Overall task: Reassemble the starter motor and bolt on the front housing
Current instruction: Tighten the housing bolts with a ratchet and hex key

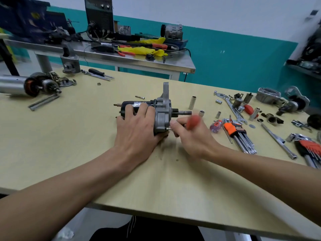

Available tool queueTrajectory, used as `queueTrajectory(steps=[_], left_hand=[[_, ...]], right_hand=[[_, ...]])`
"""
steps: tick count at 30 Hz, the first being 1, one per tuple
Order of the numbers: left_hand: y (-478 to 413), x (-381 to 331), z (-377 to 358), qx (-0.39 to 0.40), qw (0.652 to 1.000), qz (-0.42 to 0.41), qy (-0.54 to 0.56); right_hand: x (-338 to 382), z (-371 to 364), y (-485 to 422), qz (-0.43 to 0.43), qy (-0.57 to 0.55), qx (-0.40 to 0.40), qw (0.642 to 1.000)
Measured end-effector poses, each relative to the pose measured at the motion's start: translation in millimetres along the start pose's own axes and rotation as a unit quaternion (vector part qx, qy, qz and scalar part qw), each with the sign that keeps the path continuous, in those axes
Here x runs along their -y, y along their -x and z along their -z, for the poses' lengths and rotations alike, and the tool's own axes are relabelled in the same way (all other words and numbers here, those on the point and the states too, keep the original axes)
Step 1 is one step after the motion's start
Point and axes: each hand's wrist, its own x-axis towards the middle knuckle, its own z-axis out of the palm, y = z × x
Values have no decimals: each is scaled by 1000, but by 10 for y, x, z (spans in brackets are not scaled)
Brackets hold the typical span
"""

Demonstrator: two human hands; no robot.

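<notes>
Two grips: my left hand [137, 126] clasped the starter motor [160, 117], lying left-to-right. My right hand [189, 134] held a red-handled driver [193, 121] at its right-end bolt [167, 128].

Left hand [137, 126] clasped palm-down, right hand [190, 134] fisted

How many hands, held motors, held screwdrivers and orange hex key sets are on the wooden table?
Hands: 2 (left hand, right hand)
Held starter motor: 1
Held red screwdriver: 1
Orange hex key sets: 2 (middle set, right-edge set)
Total: 6
</notes>
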Motion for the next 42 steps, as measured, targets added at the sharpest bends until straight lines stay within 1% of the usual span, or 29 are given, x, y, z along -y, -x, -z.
queueTrajectory(steps=[1,2,3,4,5,6,7,8,9,11,14,17,20,24,25,26,27,29,31,32,33,34,35,36,37,38,39,40,42], left_hand=[[-4,-4,4,2,1000,1,1],[5,-6,7,4,1000,1,0],[12,-1,6,5,1000,0,-2],[15,5,2,2,1000,-4,-4],[15,8,2,-1,1000,-5,-5],[14,8,4,-3,1000,-4,-4],[14,11,1,-2,1000,-4,-3],[9,9,-9,-1,1000,-4,-5],[4,7,-17,0,1000,-3,-8],[-1,-1,-8,-7,1000,6,2],[12,2,-6,-15,1000,0,7],[15,10,0,-6,1000,-2,4],[17,6,3,-3,1000,3,5],[9,-5,1,-9,1000,1,1],[4,-9,-7,-9,1000,-1,-3],[2,-14,-16,-11,1000,-2,-7],[-1,-15,-18,-14,1000,-2,-11],[13,-15,-16,-17,1000,-2,-13],[19,-4,-14,-20,1000,-4,-15],[21,-2,-9,-21,1000,-5,-13],[21,-3,-4,-22,1000,-6,-11],[20,-4,2,-23,1000,-6,-8],[20,-8,7,-23,1000,-6,-7],[23,-12,11,-22,1000,-4,-6],[28,-15,12,-20,1000,-3,-8],[32,-14,13,-18,1000,-3,-9],[37,-10,15,-16,1000,-4,-10],[40,-8,12,-16,1000,-5,-12],[31,-11,6,-19,1000,-3,-14]], right_hand=[[90,14,-12,-153,-78,24,985],[156,50,-34,-299,-147,73,940],[186,94,-56,-387,-203,122,891],[224,124,-58,-419,-240,155,862],[262,143,-49,-428,-251,171,851],[285,143,-29,-405,-227,167,870],[267,125,-3,-338,-169,141,915],[242,111,18,-226,-79,99,966],[226,115,19,-101,20,60,993],[149,155,-39,84,156,31,984],[10,202,-93,230,212,16,950],[-130,194,-104,325,219,29,920],[-206,152,-133,330,211,22,920],[-115,42,-58,190,93,-18,977],[-77,15,-23,128,55,-2,990],[-33,17,-17,27,-4,16,1000],[31,30,-34,-99,-80,32,991],[78,52,-78,-297,-159,102,936],[96,69,-114,-354,-194,128,906],[105,82,-103,-330,-170,126,920],[102,78,-72,-259,-138,115,949],[59,62,-53,-129,-79,78,985],[-5,61,-52,32,-6,27,999],[-72,93,-67,183,91,1,979],[-145,136,-106,298,161,0,941],[-196,183,-157,367,203,20,908],[-211,210,-195,385,225,34,894],[-217,207,-211,373,222,37,900],[-197,161,-159,311,172,22,934]])
